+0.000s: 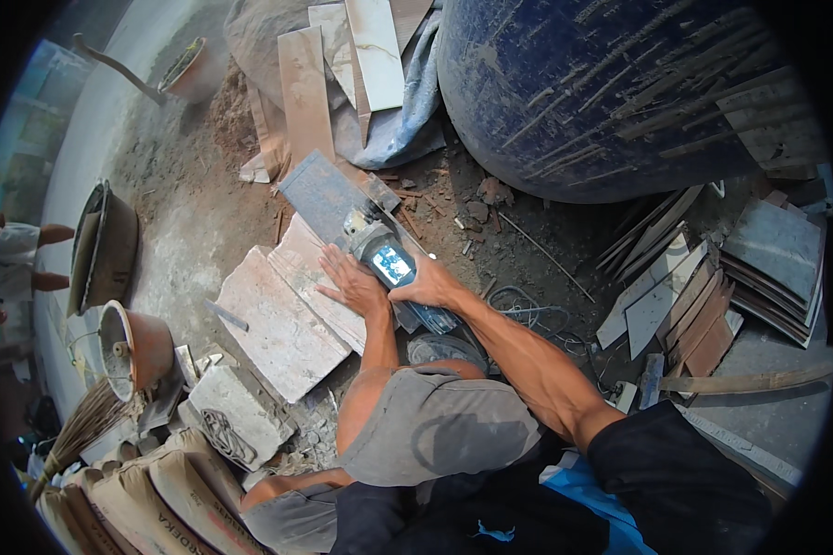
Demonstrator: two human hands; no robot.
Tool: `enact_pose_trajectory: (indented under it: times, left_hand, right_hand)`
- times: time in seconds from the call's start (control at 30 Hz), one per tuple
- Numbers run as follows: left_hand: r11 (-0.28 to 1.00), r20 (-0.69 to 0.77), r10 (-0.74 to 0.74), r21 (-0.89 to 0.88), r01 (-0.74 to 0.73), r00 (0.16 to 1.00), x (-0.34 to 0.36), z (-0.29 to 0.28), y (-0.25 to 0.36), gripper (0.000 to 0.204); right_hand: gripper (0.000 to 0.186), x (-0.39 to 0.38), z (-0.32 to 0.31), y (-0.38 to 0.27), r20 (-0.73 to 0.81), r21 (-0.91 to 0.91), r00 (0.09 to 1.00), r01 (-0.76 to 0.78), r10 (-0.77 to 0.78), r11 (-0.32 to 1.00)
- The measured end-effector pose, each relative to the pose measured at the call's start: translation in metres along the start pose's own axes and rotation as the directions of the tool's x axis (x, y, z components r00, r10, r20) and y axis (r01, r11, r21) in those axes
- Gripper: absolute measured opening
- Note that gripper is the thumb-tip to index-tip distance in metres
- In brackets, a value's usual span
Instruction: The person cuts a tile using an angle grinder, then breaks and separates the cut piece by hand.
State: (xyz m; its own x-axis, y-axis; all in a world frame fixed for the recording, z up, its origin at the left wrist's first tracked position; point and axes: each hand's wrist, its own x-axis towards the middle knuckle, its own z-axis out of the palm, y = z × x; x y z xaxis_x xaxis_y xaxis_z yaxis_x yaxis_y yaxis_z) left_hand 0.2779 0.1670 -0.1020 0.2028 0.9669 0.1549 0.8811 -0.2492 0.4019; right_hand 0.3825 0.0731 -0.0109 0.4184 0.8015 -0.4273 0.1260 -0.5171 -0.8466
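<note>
My right hand (426,282) is wrapped round the body of an angle grinder (393,264), blue and black with a bright label. The grinder's head lies over a grey-blue tile strip (319,185); its disc cannot be made out. My left hand (354,282) rests beside the grinder with fingers stretched and spread, palm down near the strip's lower end. Under and left of that hand lie pale, dusty pinkish slabs (282,324). A short grey flat piece (227,315) lies on their left edge.
A large blue drum (602,102) stands at upper right. Stacked tiles (773,250) lean at the right. Cut tiles (307,92) lie ahead. At left are an orange bucket (139,347), a black tub (111,245), a broom (79,430), paper sacks (171,490) and another person's legs (51,259).
</note>
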Motion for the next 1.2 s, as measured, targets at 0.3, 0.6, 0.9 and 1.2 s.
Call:
enact_pose_trajectory:
  times: [0.3, 0.6, 0.9, 1.2]
  left_hand:
    - [1.000, 0.033, -0.013, 0.010, 0.013, 0.999, 0.001, -0.001, 0.001, 0.045]
    - [1.000, 0.024, 0.012, 0.015, -0.013, 1.000, 0.000, -0.002, 0.000, 0.047]
    - [1.000, 0.026, 0.004, 0.026, -0.005, 1.000, 0.000, -0.003, 0.001, 0.046]
    - [0.998, 0.047, 0.009, 0.055, -0.012, 0.999, 0.001, 0.001, -0.003, 0.047]
  right_hand:
    - [0.079, 0.007, 0.007, 0.014, -0.042, -0.010, 0.997, 0.057, -0.057, 0.998]
    - [0.075, 0.001, 0.003, 0.012, -0.024, -0.055, 0.998, -0.060, 0.058, 0.997]
    - [0.078, -0.004, 0.001, 0.011, 0.005, -0.022, 0.999, -0.045, 0.045, 0.999]
    - [0.090, -0.009, -0.001, 0.015, 0.033, -0.093, 0.993, -0.109, 0.112, 0.990]
